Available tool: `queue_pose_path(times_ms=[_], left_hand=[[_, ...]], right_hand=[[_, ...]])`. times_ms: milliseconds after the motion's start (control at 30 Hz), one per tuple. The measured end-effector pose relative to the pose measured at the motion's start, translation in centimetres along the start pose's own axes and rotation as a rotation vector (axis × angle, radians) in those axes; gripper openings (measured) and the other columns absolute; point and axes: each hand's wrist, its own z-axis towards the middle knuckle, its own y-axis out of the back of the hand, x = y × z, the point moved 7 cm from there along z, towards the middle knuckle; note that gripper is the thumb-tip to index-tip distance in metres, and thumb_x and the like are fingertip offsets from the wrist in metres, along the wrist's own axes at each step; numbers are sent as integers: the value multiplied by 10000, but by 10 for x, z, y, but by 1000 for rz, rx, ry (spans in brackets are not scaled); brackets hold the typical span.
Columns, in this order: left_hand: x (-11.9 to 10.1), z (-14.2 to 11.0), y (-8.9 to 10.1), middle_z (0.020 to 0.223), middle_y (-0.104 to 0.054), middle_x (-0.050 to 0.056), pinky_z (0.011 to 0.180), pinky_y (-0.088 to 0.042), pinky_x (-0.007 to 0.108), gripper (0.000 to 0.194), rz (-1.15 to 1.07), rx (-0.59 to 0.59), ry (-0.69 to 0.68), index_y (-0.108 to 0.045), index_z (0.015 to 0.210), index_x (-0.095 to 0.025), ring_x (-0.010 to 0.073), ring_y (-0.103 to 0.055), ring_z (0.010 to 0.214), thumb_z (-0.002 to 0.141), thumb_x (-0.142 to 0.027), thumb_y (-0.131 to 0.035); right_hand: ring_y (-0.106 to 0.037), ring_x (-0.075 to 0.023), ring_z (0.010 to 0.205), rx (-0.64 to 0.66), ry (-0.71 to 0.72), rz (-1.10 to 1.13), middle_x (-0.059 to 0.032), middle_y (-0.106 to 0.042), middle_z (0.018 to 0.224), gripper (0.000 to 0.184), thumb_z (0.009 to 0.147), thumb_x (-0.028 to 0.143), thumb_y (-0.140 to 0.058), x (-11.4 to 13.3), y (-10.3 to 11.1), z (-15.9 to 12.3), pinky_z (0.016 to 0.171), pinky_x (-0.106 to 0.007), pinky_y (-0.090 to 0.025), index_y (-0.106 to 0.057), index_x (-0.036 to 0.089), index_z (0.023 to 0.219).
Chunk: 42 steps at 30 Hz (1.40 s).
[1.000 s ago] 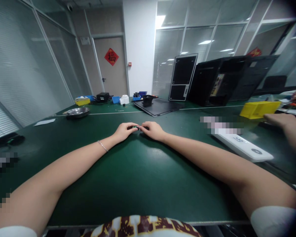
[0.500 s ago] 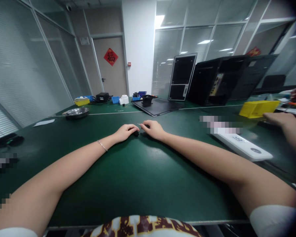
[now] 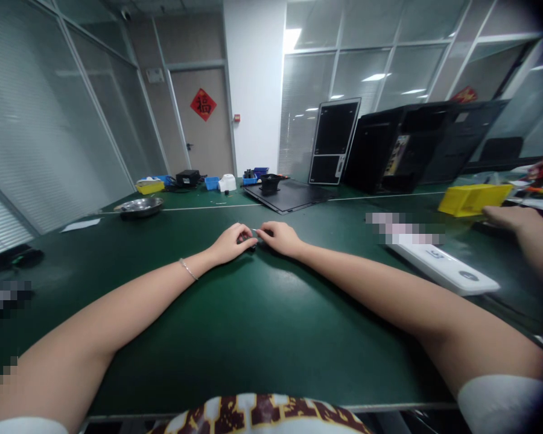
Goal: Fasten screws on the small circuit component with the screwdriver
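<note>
Here, on the near side of the panel (image 3: 305, 198), a black part (image 3: 253, 246) is gripped by the left hand (image 3: 230, 242), the nearer one; its long axis (mostly hidden by fingers) cannot be told. Just beyond the part, a pale tip (image 3: 254, 229) is apparently pinched by the curled right hand (image 3: 280, 237).

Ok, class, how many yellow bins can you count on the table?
2: the left yellow bin behind the metal bowl, and the right yellow bin beside another person's hand. More could be hidden.
</note>
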Motion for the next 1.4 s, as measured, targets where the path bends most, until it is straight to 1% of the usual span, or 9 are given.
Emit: queue_pose_path(times_ms=[100, 200, 333, 567, 733, 967, 1167, 1300, 1400], left_hand=[[-9, -3, -3, 866, -560, 39, 717, -466, 335, 316, 60, 38, -42, -574, 875, -181, 199, -540, 779, 766, -450, -698], [-8, -3, -4, 859, -553, 31, 720, -461, 334, 243, 44, 62, -38, -566, 881, -186, 190, -530, 770, 774, -369, -686], [8, 0, -1, 905, -582, 39, 747, -477, 329, 203, -114, 13, 36, -585, 950, -171, 165, -535, 777, 783, -262, -655], [41, 4, -4, 1028, -630, 88, 906, -489, 400, 479, -474, -58, 172, -606, 1135, -126, 177, -607, 898, 695, -210, -777], [42, 6, -5, 1023, -631, 88, 912, -491, 409, 501, -391, -9, 177, -650, 1135, -118, 188, -618, 892, 659, -176, -796], [40, 10, -7, 958, -664, 75, 866, -504, 404, 379, -358, 46, 146, -684, 1026, -115, 199, -631, 866, 665, -174, -783], [41, 5, -12, 969, -666, 55, 885, -507, 368, 395, -679, 6, 235, -579, 1037, -131, 155, -655, 877, 682, -85, -745], [31, 3, -9, 988, -650, 48, 804, -520, 322, 442, -664, 26, 204, -554, 1060, -142, 117, -641, 779, 676, -96, -768], [29, 3, -9, 915, -630, 22, 800, -518, 321, 464, -648, 27, 195, -553, 1057, -138, 114, -628, 766, 660, -112, -793]], right_hand=[[-595, -168, 797, -2, -6, -8, -28, -723, 927, 267, 918, 388, -494, -1, 0, 1, 632, -242, -351, -702, 224, 891], [-611, -176, 830, -6, -19, -20, -30, -727, 958, 230, 904, 366, -519, -3, -1, 2, 657, -245, -377, -699, 225, 931], [-625, -189, 884, 9, -2, -8, -36, -723, 1007, 191, 877, 301, -550, -2, -2, 2, 711, -256, -421, -697, 228, 974], [-644, -212, 970, 67, 139, 78, -44, -712, 1093, 301, 792, 166, -610, 7, -6, -1, 820, -298, -470, -658, 228, 1083], [-648, -197, 1011, 86, 216, 178, -26, -716, 1092, 406, 758, 89, -620, 11, -8, -2, 860, -303, -468, -559, 219, 1137], [-657, -188, 921, 121, 227, 177, -40, -718, 1054, 399, 797, 158, -627, 14, -8, -4, 799, -299, -458, -509, 206, 1175], [-620, -171, 878, 3, 252, 285, -39, -699, 1012, 431, 797, 217, -617, 13, 0, -3, 797, -293, -452, -472, 204, 1203], [-599, -165, 864, -112, 257, 347, -46, -691, 1039, 446, 809, 250, -609, 13, 8, -5, 800, -296, -455, -448, 208, 1223], [-593, -164, 855, -120, 265, 360, -50, -688, 1055, 461, 808, 248, -607, 17, 9, -6, 801, -298, -456, -441, 214, 1237]])
